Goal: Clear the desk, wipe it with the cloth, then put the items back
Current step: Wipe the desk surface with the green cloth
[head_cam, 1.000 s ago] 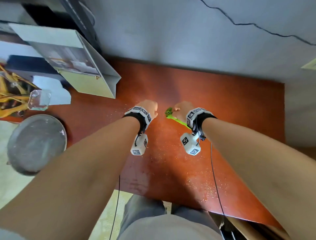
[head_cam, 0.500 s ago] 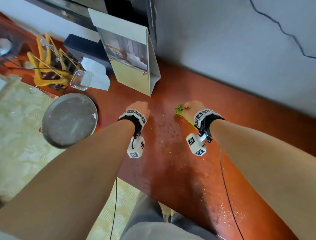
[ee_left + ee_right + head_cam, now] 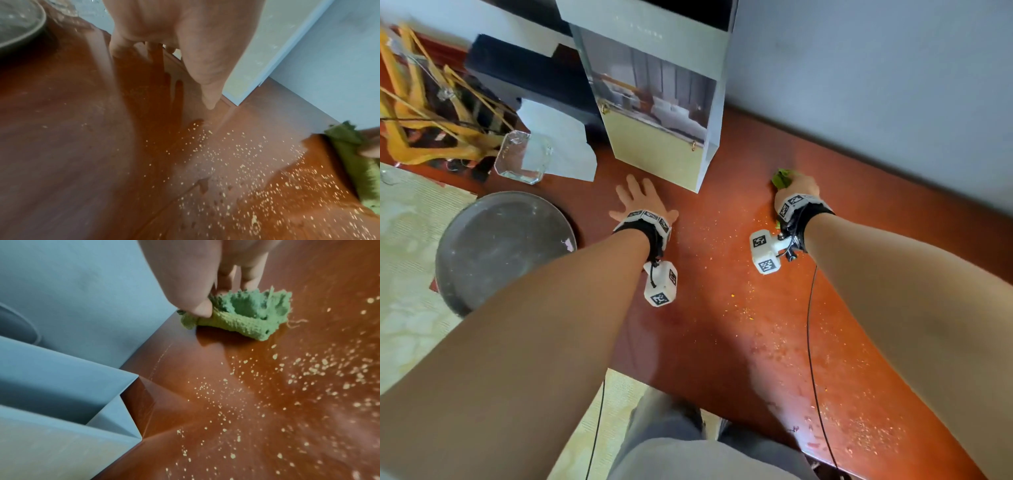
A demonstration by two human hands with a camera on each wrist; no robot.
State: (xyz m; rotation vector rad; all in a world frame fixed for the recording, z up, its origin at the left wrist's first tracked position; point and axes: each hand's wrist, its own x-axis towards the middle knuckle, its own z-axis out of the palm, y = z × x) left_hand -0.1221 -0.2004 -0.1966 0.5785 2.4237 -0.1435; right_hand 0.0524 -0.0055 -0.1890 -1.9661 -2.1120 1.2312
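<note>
While pinching the green cloth [image 3: 242, 316] between thumb and fingers, right hand [image 3: 796, 192] down on the red-brown bench [image 3: 739, 308] close to the wall, crumbs [image 3: 308, 369] scattered just beside. Left hand [image 3: 642, 202] flat, fingers spread, holding nothing, just in front of the paper bag [image 3: 654, 113]. Round grey tray [image 3: 500, 246] off to the left.

Head camera looks steeply down from above onto the desk [image 3: 739, 342]. Both wrist cameras sit close to its surface, facing the wall [image 3: 82, 280]; all share the crumbs [image 3: 246, 154].
</note>
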